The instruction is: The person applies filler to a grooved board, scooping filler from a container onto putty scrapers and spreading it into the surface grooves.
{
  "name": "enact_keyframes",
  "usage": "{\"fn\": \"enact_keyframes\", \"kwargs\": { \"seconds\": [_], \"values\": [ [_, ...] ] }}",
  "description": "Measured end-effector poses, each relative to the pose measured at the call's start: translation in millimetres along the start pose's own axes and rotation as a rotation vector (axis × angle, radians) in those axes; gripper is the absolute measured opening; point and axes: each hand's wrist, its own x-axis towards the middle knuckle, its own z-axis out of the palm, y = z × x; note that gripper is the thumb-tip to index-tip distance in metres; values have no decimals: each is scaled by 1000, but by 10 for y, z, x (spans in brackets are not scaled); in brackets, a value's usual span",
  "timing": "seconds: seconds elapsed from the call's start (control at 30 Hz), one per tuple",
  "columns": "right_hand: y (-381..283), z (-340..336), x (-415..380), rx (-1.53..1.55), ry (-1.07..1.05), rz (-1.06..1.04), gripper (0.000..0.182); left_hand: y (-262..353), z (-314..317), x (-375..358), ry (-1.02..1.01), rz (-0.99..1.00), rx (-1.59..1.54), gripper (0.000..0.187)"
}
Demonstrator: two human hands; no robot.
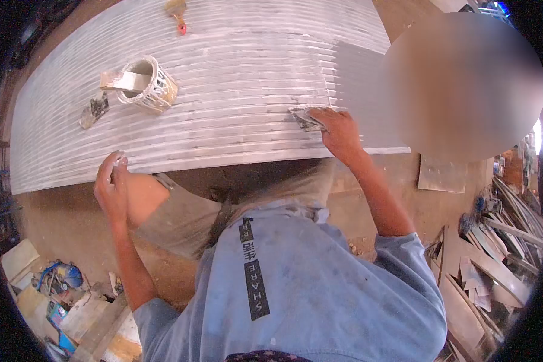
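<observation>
My right hand [342,134] grips a flat, putty-smeared scraper [308,119] and presses it on the striped panel [235,72]. White streaks run along the panel's length, and a smoother grey patch lies right of the hand. At the panel's near left edge, my left hand [111,184] is raised with its fingers pinched together. Something white shows at those fingertips, too small to name. Beyond it stands a paint-crusted bucket [163,90] with a broad flat blade or stick [125,81] resting across its mouth. A second smeared scraper [95,111] lies beside the bucket.
A brush [177,13] with a red handle end lies on the panel's far side. A blurred round area covers the upper right. Wood offcuts [495,271] are piled on the floor at right. Blue tools [66,274] and boards lie at lower left.
</observation>
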Motion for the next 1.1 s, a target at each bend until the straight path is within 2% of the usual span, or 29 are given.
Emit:
{"fn": "enact_keyframes", "kwargs": {
  "seconds": [0.1,0.2,0.3,0.43,0.5,0.63,0.7,0.77,0.83,0.93,1.1],
  "values": [
    [-128,-62,-159,12,-54,64,58,66,-11,-18,-12,-5,-8,23],
    [-143,-46,-326,-3,-60,16,60,96,-19,-23,-28,-22,2,23],
    [-205,-42,-505,12,-107,60,60,24,8,-13,-31,3,25,23],
    [-323,-124,-743,83,-30,32,61,-6,16,-12,-33,3,53,23],
    [-371,-168,-824,76,-61,18,54,-2,0,-2,-50,-4,34,23],
    [-131,-297,-885,-11,-110,-1,55,88,-63,-31,-82,-94,-5,24],
    [147,-423,-829,143,-51,127,55,81,-69,-48,-77,-38,16,24],
    [363,-523,-551,101,53,131,55,62,-47,-89,-80,13,41,24],
    [602,-561,-113,1,250,102,55,65,11,-56,-58,72,144,23],
    [1121,-246,588,-43,305,34,55,184,15,-17,-41,28,111,22],
    [1478,-40,1397,-113,332,54,49,116,-5,-71,-29,90,146,22]
  ]
}}
